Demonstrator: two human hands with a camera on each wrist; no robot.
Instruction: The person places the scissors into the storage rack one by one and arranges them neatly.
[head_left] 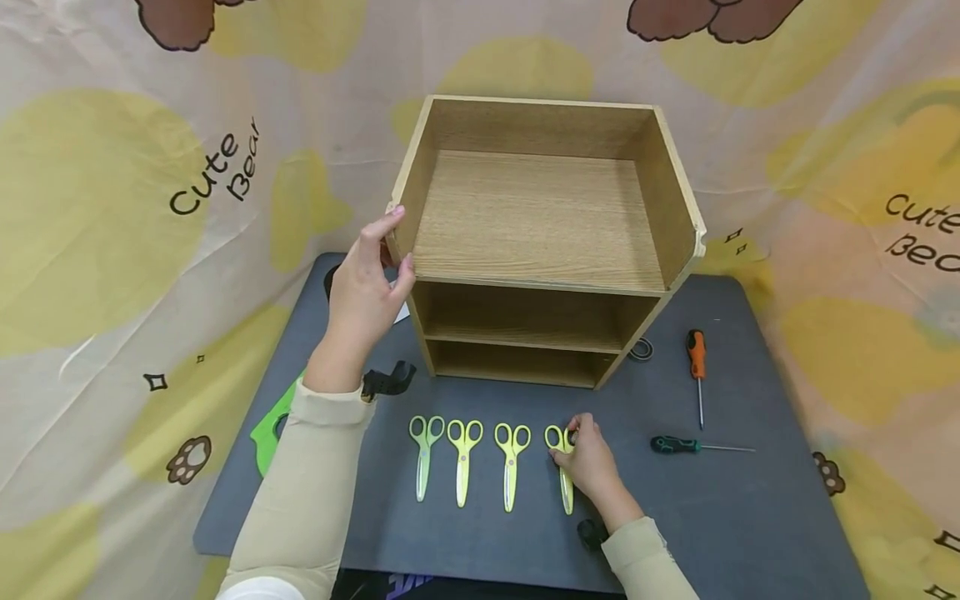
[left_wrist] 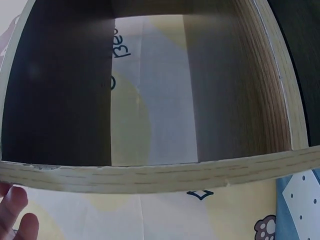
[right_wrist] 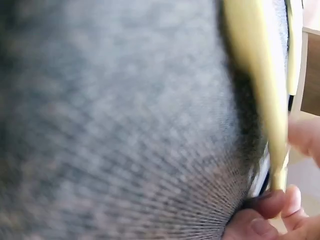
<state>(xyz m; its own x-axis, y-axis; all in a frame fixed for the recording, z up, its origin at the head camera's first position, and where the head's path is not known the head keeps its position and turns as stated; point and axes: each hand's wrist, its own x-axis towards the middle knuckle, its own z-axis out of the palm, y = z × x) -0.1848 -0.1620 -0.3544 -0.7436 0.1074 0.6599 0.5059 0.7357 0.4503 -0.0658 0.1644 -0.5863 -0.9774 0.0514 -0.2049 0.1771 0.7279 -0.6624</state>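
A wooden desk shelf (head_left: 536,221) with a wide upper bay and two low slots stands at the back of the table. My left hand (head_left: 367,283) grips its left side panel; in the left wrist view the fingertips (left_wrist: 17,202) appear beside the panel's edge. Three pairs of yellow-green scissors, the left (head_left: 422,458), second (head_left: 463,462) and third (head_left: 512,467), lie in a row, handles toward the shelf. My right hand (head_left: 592,462) pinches the fourth scissors (head_left: 566,487) near the handle loops, partly covering them. Up close, those scissors (right_wrist: 260,75) look blurred.
At the right lie an orange screwdriver (head_left: 697,358) and a green screwdriver (head_left: 675,445). A dark ring-shaped item (head_left: 642,350) sits by the shelf's right side. Something bright green (head_left: 268,433) is partly hidden behind my left arm. The grey mat (head_left: 750,517) covers the table.
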